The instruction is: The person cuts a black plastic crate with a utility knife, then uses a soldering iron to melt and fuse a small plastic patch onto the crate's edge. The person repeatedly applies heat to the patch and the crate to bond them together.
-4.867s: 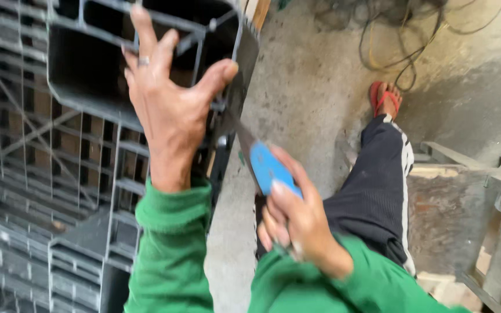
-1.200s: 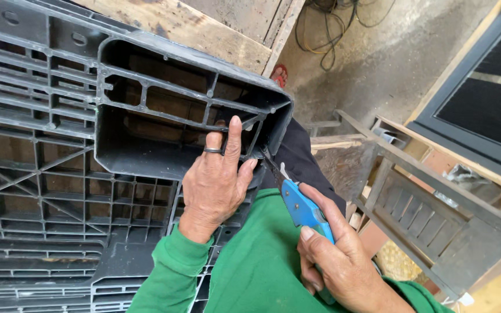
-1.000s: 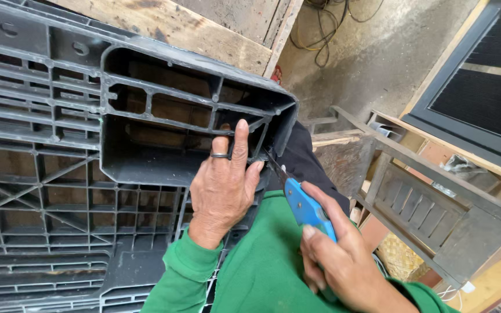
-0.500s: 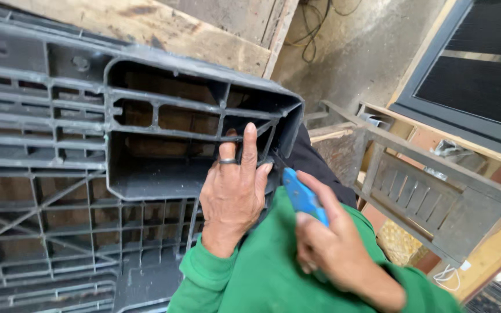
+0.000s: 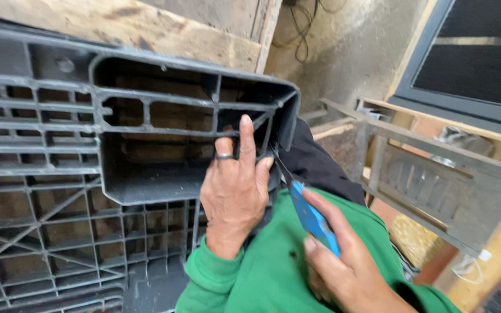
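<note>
Since a moment ago the left hand [image 5: 236, 188] has stayed flat-fingered on the black plastic pallet [image 5: 117, 174], while the right hand [image 5: 343, 266], gripping the blue knife [image 5: 311, 220], keeps its blade at the pallet's corner

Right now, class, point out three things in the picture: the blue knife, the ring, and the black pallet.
Knife [image 5: 314, 223]: head view, on the middle of its blue handle.
Ring [image 5: 224, 156]: head view, on the band around a left-hand finger.
Pallet [image 5: 146, 182]: head view, on the floor of its open block.
</note>
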